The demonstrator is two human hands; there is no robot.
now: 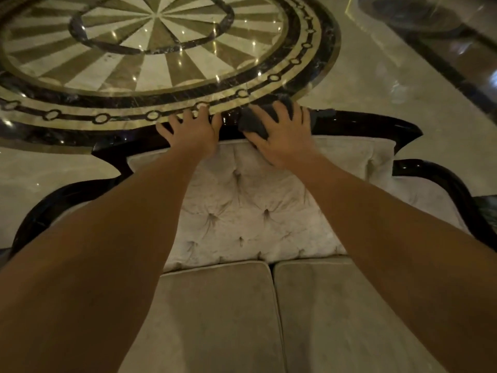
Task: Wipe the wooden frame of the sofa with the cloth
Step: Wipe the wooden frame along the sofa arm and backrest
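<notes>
- Cloth [265, 118]: dark, soft, light; bunched on the wooden frame [363, 122], the sofa's top rail.
- Right hand [279, 138]: fingers spread, I press it flat (best hold, I judge).
- Left hand [192, 133]: splayed bare on rail beside it.

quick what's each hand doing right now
left hand: open, fingers spread, resting on the dark wooden frame, holding nothing
right hand: open, pressing the dark cloth flat on the frame
</notes>
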